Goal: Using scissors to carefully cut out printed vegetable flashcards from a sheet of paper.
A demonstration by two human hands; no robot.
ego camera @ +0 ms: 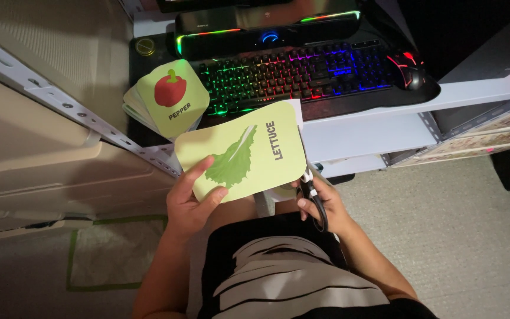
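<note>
A pale green card (pixel 240 153) with a leaf picture is held above the lap, tilted, at the bench (pixel 373 133) edge. The left hand (pixel 191 198) grips its lower left corner, thumb on top. The right hand (pixel 321 204) has its fingers closed around black-handled scissors (pixel 313 198) at the card's right edge. A stack of cards (pixel 169 97) lies on the bench beside a lit keyboard (pixel 296 74).

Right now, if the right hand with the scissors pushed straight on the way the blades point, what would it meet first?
The right hand aims the scissors up at the green leaf card, so its right edge comes first. Beyond lies the white desk edge; depth is unclear.
</note>
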